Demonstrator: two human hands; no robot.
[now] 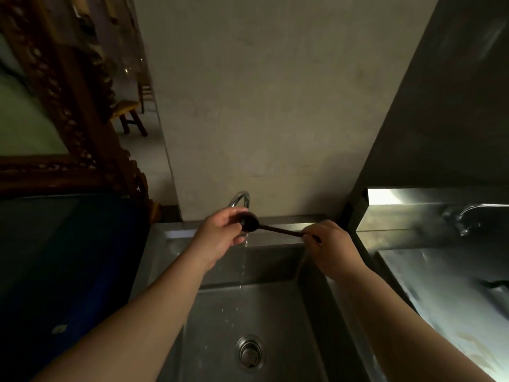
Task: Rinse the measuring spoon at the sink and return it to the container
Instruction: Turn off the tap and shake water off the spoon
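Dark measuring spoon (264, 226) held level over steel sink (314, 304), bowl under curved faucet (240, 199). Right hand (332, 245) fingers clenched around handle end. Left hand (220, 236) fingers wrapped on spoon bowl. Thin water stream (243, 260) falls from bowl, drops scattered in basin. Drain (249, 352) at basin floor, near camera. Second sink (440, 271) at right with own tap (468, 216). Wooden stool (129, 117) far left, behind.

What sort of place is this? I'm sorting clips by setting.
Probably a commercial or back kitchen wash area: a deep stainless steel sink with a running faucet, and a second steel basin beside it. Both hands hold a dark measuring spoon under the water.
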